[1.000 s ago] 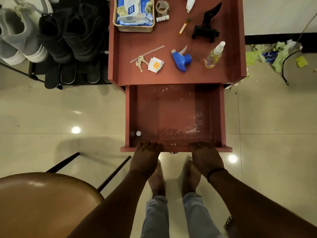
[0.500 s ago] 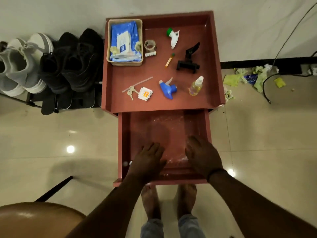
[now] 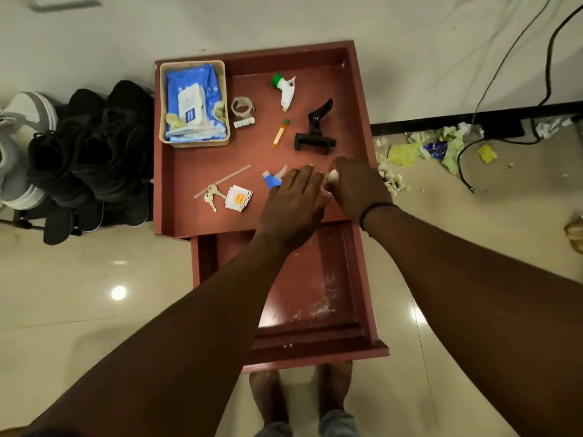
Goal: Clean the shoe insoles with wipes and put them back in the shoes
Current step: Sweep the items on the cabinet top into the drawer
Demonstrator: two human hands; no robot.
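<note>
Two shoes (image 3: 104, 143), long axes toward wall; wipes pack (image 3: 193, 102) likewise.

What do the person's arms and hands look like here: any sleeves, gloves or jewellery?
Both forearms are bare, with no sleeves in view. Neither the left hand nor the right hand wears a glove, and no rings show. A thin black band circles the right wrist; the left wrist is bare.
</note>
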